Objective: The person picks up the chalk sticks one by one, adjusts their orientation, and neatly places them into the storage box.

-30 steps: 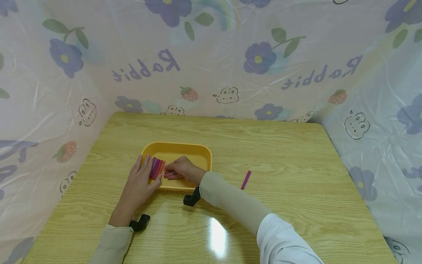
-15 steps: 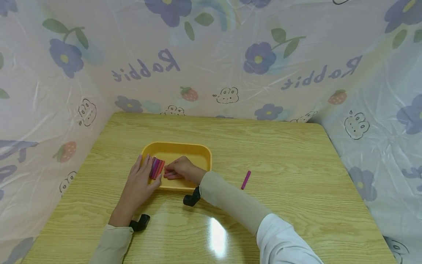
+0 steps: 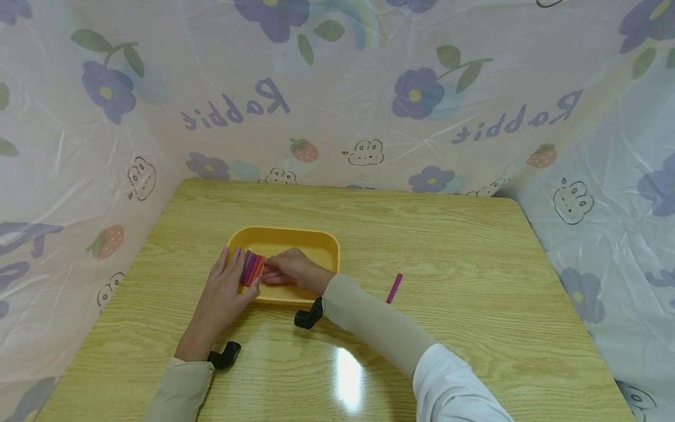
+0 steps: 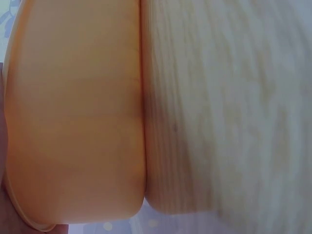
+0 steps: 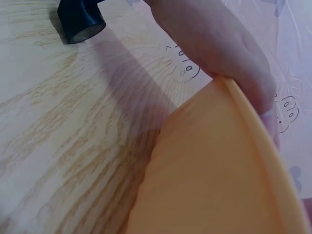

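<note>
In the head view, a yellow-orange tray holds a row of crayon-like sticks in purple, magenta and red. An orange stick lies along the row's right side. My left hand lies over the tray's left end, fingers extended beside the row and thumb at its near end. My right hand reaches into the tray with bent fingers, fingertips right at the orange stick. I cannot tell whether they pinch it. Both wrist views mostly show the tray's outer wall and hide the sticks.
A lone magenta stick lies on the wood-grain table right of the tray. Black wrist-worn pieces hang close to the tray's near side. Patterned curtains enclose the table's back and sides.
My right fingertips have shifted slightly along the orange stick, the index finger now a little farther from me. My left hand and the lone magenta stick stay in place.
</note>
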`<state>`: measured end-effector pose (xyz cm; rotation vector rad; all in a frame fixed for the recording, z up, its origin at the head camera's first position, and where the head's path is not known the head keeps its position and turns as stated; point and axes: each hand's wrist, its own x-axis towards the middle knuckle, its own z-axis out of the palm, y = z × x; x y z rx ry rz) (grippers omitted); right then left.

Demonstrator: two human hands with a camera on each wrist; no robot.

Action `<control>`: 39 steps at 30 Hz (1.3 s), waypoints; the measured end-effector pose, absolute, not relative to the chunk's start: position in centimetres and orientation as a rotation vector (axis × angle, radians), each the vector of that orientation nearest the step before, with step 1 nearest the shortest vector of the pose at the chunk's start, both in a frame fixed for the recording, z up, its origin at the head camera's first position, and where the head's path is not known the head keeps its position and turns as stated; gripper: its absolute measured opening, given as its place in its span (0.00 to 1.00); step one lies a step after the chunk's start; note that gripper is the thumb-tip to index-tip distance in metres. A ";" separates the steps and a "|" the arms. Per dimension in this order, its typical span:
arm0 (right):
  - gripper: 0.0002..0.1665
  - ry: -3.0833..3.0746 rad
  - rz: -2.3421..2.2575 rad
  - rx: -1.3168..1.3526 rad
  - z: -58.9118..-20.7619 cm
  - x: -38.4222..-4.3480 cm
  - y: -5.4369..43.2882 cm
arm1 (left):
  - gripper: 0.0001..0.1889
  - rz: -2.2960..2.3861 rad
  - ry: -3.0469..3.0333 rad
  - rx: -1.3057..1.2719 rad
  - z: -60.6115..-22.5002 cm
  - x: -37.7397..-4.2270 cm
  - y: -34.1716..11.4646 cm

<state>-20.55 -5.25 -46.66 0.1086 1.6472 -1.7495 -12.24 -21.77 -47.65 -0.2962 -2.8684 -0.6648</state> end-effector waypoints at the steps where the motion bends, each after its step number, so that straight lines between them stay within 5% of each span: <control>1: 0.15 1.645 -1.757 0.107 -46.7 -20.6 -5.3 | 0.39 -0.664 -2.867 -0.298 -47.7 -12.3 -21.8; 20: 0.21 1.819 -1.843 -0.208 -46.3 -20.9 -4.1 | 0.39 -0.663 -2.878 -0.278 -47.7 -12.3 -21.9; 39: 0.26 1.973 -1.689 -0.532 -41.6 -21.0 7.7 | 0.39 -0.677 -2.861 -0.307 -47.9 -12.0 -21.9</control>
